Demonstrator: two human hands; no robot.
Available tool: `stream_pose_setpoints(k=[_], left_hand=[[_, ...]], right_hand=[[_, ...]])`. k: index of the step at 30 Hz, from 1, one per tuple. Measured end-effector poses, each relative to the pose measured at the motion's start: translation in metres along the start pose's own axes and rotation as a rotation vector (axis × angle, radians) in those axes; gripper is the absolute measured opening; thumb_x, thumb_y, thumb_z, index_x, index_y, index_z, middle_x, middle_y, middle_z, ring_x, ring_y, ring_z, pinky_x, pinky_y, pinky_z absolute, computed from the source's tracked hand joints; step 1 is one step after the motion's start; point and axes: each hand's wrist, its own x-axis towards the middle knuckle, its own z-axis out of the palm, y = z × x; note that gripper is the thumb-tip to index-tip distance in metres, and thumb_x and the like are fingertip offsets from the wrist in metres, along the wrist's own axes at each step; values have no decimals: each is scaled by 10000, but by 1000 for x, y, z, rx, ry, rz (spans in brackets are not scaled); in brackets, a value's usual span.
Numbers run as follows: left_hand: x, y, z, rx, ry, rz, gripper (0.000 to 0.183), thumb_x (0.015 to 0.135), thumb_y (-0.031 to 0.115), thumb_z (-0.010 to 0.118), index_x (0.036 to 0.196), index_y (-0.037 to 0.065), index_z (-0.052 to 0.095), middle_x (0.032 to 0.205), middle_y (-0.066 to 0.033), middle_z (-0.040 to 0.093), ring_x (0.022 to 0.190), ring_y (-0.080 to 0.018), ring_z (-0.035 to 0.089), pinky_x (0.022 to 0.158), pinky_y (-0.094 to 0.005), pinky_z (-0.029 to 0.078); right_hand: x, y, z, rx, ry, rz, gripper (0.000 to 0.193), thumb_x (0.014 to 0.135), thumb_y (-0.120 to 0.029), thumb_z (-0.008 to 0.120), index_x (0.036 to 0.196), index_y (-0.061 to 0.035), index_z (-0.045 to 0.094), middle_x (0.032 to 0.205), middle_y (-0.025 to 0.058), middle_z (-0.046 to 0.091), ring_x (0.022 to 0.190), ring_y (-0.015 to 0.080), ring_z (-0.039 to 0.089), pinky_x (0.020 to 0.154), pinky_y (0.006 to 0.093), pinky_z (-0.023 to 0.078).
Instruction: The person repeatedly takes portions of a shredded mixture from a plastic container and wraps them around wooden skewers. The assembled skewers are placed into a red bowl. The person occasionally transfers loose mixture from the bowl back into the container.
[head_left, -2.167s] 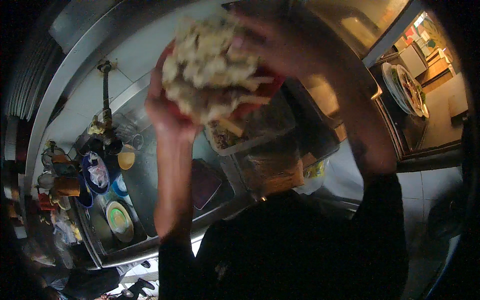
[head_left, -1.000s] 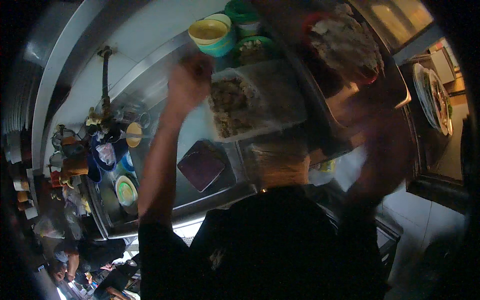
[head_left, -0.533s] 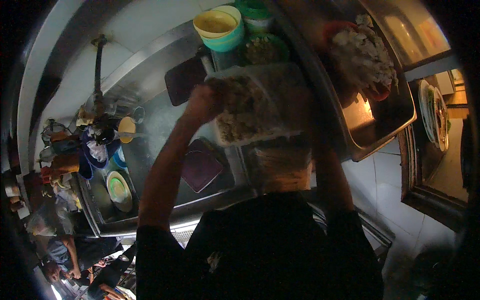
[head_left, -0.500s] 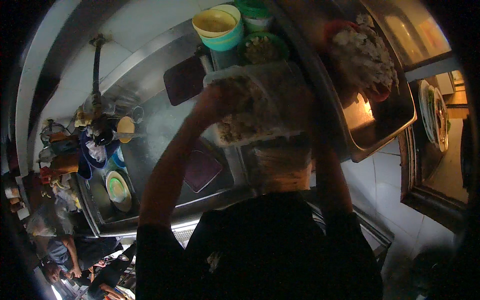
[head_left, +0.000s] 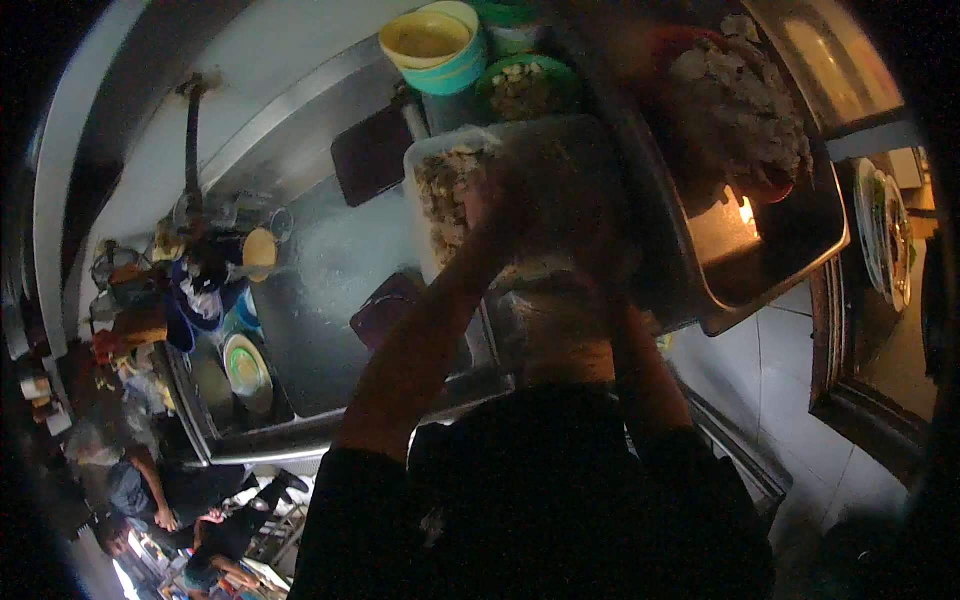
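Observation:
A translucent plastic tub (head_left: 580, 135) sits in front of me, with pale and brown chopped food pieces (head_left: 440, 195) in its left part. My left hand (head_left: 487, 215) reaches into the tub at the right edge of those pieces. Its fingers are blurred and dark, so their grip does not show. On the tub's right side, my right hand (head_left: 595, 235) is lost in deep shadow, and I cannot make out its fingers. Close behind the tub stands a green bowl (head_left: 530, 90) with similar chunks in it.
Stacked yellow and turquoise bowls (head_left: 430, 45) stand at the back. Right of the tub, a steel tray (head_left: 835, 235) bears a heap of greyish, ragged food (head_left: 735, 110). Two dark flat squares (head_left: 368, 160) lie on the steel counter (head_left: 320, 310). People (head_left: 165, 490) are at lower left.
My left hand has moved right across the tub, uncovering food pieces at its left. My left forearm now covers more of the nearer dark square.

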Motion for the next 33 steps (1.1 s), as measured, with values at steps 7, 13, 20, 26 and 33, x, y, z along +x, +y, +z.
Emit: stream_pose_setpoints(k=[7, 13, 20, 26, 33], left_hand=[[-7, 16, -12, -183, -187, -105, 453, 774, 290, 562, 1126, 20, 476, 1142, -177, 476, 1049, -357, 450, 861, -464, 370], [7, 32, -8, -155, -63, -326, 367, 745, 230, 595, 1019, 19, 473, 1069, -188, 484, 974, -346, 498, 799, -452, 424], [17, 18, -38, -401, -206, -411, 268, 765, 238, 570, 930, 39, 499, 956, -189, 556, 932, -367, 545, 745, -455, 446], [11, -7, -6, -500, 115, -56, 243, 758, 213, 553, 926, 41, 520, 873, -169, 567, 880, -361, 549, 708, -458, 457], [15, -9, -25, -245, -36, 90, 224, 705, 206, 600, 861, 52, 556, 853, -148, 566, 856, -355, 546, 701, -440, 478]], right_hand=[[-6, 15, 2, 9, 40, -7, 249, 833, -199, 555, 1016, -32, 530, 901, 124, 578, 831, 230, 567, 756, 332, 455], [-10, 23, 0, 30, 51, -17, 241, 830, -193, 554, 1009, -32, 532, 894, 127, 578, 826, 231, 568, 753, 333, 455], [-6, 26, -1, 56, 40, -33, 232, 828, -186, 553, 1000, -31, 535, 884, 129, 578, 819, 233, 569, 748, 333, 455], [-2, 23, 0, 51, 14, -45, 225, 825, -180, 552, 992, -31, 537, 877, 132, 578, 814, 234, 570, 745, 334, 455], [-4, 25, -1, 43, -12, -42, 216, 822, -173, 551, 983, -30, 539, 868, 135, 578, 808, 236, 572, 740, 335, 454]])
